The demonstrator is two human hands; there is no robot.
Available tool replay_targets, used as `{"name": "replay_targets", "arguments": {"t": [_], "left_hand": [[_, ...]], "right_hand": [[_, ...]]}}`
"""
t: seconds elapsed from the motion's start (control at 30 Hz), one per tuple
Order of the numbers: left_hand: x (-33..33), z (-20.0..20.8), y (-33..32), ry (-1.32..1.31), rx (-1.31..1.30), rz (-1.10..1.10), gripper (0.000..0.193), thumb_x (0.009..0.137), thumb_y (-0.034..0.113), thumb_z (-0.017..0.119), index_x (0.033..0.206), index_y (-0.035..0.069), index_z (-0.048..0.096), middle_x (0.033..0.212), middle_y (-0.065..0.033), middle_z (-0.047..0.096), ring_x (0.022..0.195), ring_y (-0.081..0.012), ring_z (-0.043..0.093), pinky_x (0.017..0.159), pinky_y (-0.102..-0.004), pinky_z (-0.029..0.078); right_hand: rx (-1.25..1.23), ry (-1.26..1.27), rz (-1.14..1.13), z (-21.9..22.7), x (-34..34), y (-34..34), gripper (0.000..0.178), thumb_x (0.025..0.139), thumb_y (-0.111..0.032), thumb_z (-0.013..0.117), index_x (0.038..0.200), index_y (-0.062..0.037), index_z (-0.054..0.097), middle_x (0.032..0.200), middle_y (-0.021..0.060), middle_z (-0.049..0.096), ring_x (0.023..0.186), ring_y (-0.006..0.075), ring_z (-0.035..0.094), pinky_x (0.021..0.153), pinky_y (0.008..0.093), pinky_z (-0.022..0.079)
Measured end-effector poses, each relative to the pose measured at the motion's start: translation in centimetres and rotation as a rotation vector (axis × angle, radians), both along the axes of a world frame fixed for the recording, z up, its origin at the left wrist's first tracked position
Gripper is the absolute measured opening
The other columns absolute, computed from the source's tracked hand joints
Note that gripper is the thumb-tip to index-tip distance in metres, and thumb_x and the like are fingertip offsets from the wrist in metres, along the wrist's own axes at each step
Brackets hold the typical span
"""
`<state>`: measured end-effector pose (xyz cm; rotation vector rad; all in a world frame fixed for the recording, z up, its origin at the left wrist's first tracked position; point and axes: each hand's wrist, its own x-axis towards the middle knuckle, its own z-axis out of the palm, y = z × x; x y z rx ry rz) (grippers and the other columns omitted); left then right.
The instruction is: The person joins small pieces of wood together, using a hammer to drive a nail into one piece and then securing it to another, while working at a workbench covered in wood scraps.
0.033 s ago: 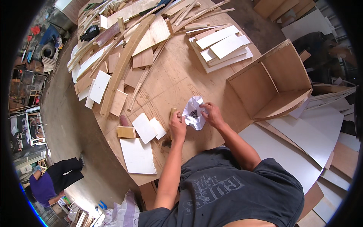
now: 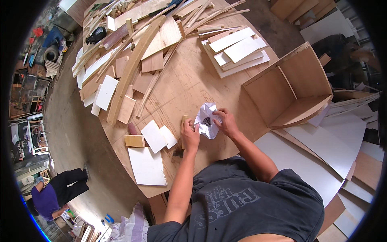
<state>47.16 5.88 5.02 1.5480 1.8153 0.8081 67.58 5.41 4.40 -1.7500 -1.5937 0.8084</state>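
The person's left forearm (image 2: 182,171) ran up and slightly rightward, the left wrist (image 2: 191,150) nearly in line with it. The left hand (image 2: 190,136) showed its back, fingers curled forward and thumb set off to the right. The right arm bent at the elbow, its forearm (image 2: 254,149) slanting up and leftward. The right hand (image 2: 227,123) sat a little higher — thumb and forefinger drawn close in a pinch, pointing left. Both hands were bare — near each other, not touching.
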Motion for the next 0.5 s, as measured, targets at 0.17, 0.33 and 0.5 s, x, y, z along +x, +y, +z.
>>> {"name": "replay_targets", "arguments": {"t": [0.17,0.33,0.5], "left_hand": [[-0.5,0.3,-1.8,-0.055,-0.118,-0.099,0.03,0.088,0.009,0.082,0.116,0.005,0.07,0.108,-0.0135,0.065,0.083,-0.0306,0.069,0.074,-0.0419,0.055],[-0.8,-1.5,-3.1,0.088,-0.164,-0.173,0.046,0.086,0.021,0.085,0.125,0.005,0.068,0.119,-0.0146,0.061,0.099,-0.0375,0.07,0.084,-0.048,0.057],[-0.5,-1.4,-3.1,0.129,-0.105,-0.191,0.056,0.084,0.024,0.086,0.132,0.004,0.065,0.125,-0.0148,0.06,0.106,-0.0388,0.068,0.088,-0.0482,0.056]], "right_hand": [[-0.029,-0.24,-0.127,2.2,-3.4,-1.1,0.031,0.076,-0.025,0.092,0.099,-0.0099,0.078,0.141,0.0153,0.06,0.118,0.034,0.065,0.097,0.0451,0.055],[-0.049,-0.325,-0.17,1.6,-5.1,-1.5,0.026,0.077,-0.031,0.09,0.094,-0.0133,0.082,0.145,0.0077,0.06,0.12,0.0323,0.066,0.101,0.0424,0.054],[-0.051,-0.366,-0.16,1.0,-5.0,-1.1,0.018,0.081,-0.028,0.087,0.094,-0.0151,0.086,0.141,0.0058,0.067,0.121,0.03,0.066,0.102,0.0415,0.053]]}}
